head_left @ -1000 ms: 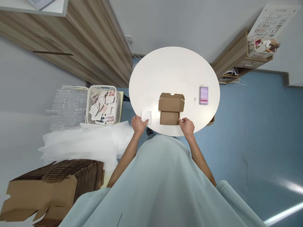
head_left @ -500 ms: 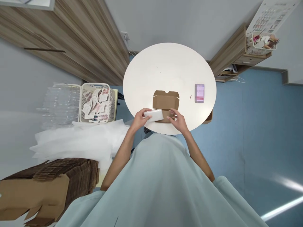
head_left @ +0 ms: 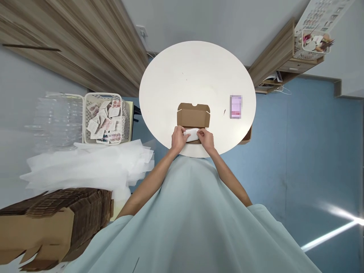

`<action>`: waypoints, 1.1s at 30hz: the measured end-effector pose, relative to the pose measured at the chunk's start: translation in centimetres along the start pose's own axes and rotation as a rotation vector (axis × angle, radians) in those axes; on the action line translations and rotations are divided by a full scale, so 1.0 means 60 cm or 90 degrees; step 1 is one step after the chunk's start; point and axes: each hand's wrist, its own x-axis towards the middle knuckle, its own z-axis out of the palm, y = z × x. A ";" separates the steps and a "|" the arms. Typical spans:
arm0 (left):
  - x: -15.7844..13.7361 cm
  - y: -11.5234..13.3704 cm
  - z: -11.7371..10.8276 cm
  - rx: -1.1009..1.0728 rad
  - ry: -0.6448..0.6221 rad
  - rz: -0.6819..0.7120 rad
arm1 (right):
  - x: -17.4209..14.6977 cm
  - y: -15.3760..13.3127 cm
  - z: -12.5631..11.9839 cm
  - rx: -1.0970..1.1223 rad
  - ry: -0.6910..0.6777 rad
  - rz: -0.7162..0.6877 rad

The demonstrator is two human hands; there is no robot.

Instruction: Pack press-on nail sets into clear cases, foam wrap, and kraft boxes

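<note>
A small white foam-wrapped packet (head_left: 191,134) lies between my two hands, over the tray part of a brown cardboard box (head_left: 193,115). The box's lid stands open on the far side, with a notch in its edge. My left hand (head_left: 178,138) grips the packet's left end, thumb on the near side. At the right end, my right hand (head_left: 206,138) pinches the packet with its fingertips. The packet hides most of the box's inside, and what is wrapped in it does not show.
On the round white table (head_left: 196,68), a phone-like purple item (head_left: 236,107) lies to the right. Left of the table are a white basket (head_left: 121,117) of small cards, clear plastic packs (head_left: 57,121), white foam sheets (head_left: 91,165) and stacked flat cardboard boxes (head_left: 57,223).
My left hand has carried the packet right and over the box's tray. My right hand, apart from it before, has closed on its right end. The whole view has shifted slightly.
</note>
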 end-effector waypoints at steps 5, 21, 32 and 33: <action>0.004 -0.006 0.011 0.048 -0.021 0.048 | 0.000 -0.003 0.016 -0.143 -0.045 0.004; -0.006 0.000 -0.010 0.129 -0.103 0.121 | -0.018 -0.031 -0.010 -0.262 -0.073 -0.021; 0.126 0.007 -0.083 -0.225 -0.037 0.079 | 0.042 -0.018 -0.080 0.040 0.160 0.059; 0.130 0.012 -0.085 -0.251 -0.070 0.072 | 0.053 -0.019 -0.079 0.060 0.149 0.065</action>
